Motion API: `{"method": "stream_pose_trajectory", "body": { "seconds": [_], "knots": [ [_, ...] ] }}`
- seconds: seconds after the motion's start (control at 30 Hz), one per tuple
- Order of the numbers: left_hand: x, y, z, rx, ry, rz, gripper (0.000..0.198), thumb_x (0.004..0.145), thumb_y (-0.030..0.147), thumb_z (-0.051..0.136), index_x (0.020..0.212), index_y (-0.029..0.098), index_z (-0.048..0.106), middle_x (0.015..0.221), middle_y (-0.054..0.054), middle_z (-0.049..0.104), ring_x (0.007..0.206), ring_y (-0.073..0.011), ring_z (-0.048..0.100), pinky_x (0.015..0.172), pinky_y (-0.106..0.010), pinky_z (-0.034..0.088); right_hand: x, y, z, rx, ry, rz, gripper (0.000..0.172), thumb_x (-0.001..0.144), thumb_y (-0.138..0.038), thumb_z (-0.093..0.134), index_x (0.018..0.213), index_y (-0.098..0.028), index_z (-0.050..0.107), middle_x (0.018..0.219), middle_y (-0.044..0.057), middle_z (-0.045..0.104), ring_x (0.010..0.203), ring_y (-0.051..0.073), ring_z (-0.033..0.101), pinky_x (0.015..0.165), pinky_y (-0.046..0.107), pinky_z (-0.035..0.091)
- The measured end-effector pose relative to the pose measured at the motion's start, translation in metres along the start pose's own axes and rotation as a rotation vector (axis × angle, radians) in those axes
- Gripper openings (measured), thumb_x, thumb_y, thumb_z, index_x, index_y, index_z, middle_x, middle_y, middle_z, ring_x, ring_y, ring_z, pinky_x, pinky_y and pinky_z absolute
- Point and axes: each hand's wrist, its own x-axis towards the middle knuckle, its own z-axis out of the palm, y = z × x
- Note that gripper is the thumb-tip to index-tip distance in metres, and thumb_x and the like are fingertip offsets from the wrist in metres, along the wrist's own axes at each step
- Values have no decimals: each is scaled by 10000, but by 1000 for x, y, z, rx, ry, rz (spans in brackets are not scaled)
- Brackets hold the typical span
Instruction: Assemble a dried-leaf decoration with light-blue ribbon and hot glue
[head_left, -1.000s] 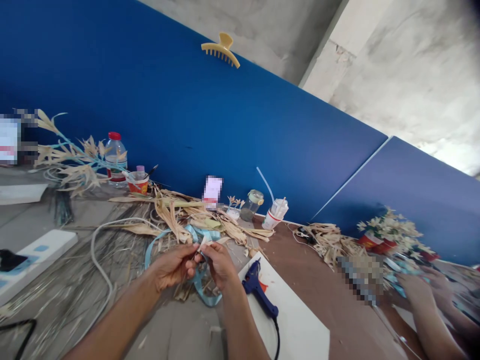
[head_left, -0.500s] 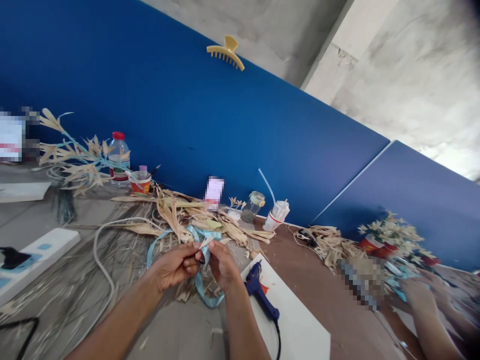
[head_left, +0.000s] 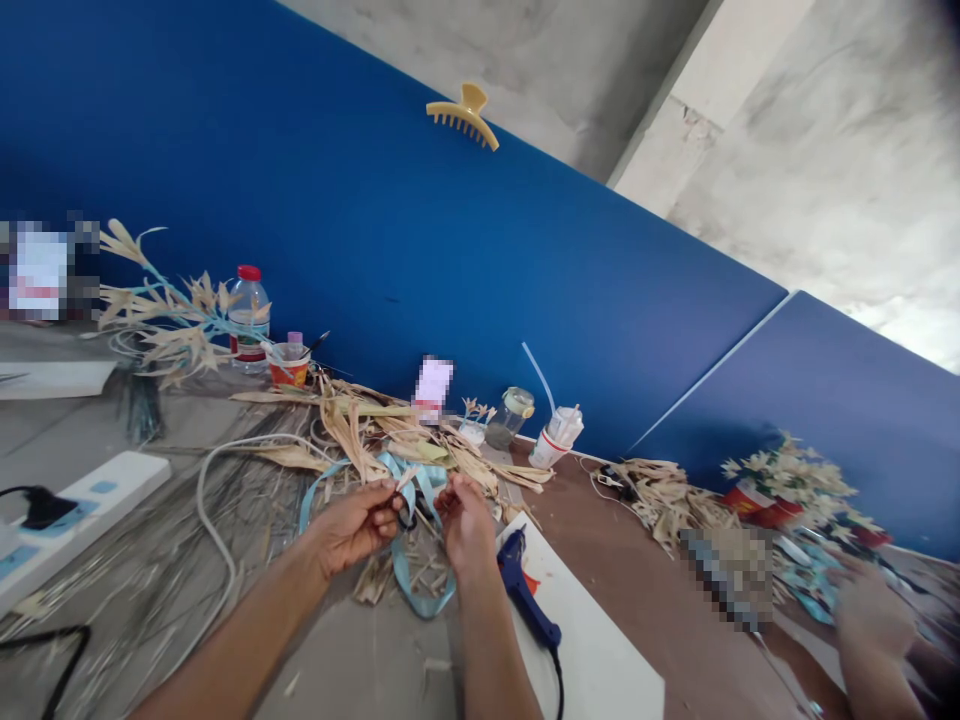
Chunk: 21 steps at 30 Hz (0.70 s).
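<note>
My left hand [head_left: 361, 528] pinches a small pale piece of corn husk [head_left: 407, 480] between thumb and fingers. My right hand [head_left: 466, 522] is a short gap to the right of it, its fingers curled together; whatever they may hold is too small to make out. Light blue ribbon [head_left: 424, 603] loops behind and below both hands. Past the fingers lies a pile of dry corn husks [head_left: 356, 440]. A dark blue glue gun [head_left: 525, 592] rests on a white board [head_left: 600, 655], right of my right forearm.
A white power strip [head_left: 112, 500] and grey cable [head_left: 214, 540] lie at left. Husk flowers on blue stems [head_left: 184, 325] lean by a red-capped bottle [head_left: 249, 320] and red cup [head_left: 289, 368]. A glass jar [head_left: 510, 415] and white cup [head_left: 553, 443] stand behind. At right, another person's hand [head_left: 874, 605] works.
My right hand has come away from the husk piece and moved slightly right. My left hand still pinches it. The whole view has shifted a little.
</note>
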Motion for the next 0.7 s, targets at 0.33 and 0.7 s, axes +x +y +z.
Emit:
{"method": "stream_pose_trajectory", "body": {
  "seconds": [0.33,0.7],
  "knots": [
    [-2,-7,10,196,40,186,208,630,170,730,635,130,526,523,47,495,387,-26,376,401,-158,320,-17,3,14,-590,-256,-111,413,742,-542,553,541,-181,546,506,-40,480,515,108,397,523,237,311],
    [-5,-15,16,542,91,329,204,644,259,723,658,137,560,510,52,498,410,-51,407,415,-173,289,-20,1,23,-761,-64,-223,369,697,-413,580,422,-208,444,438,-47,386,474,111,351,499,263,253]
  ]
}}
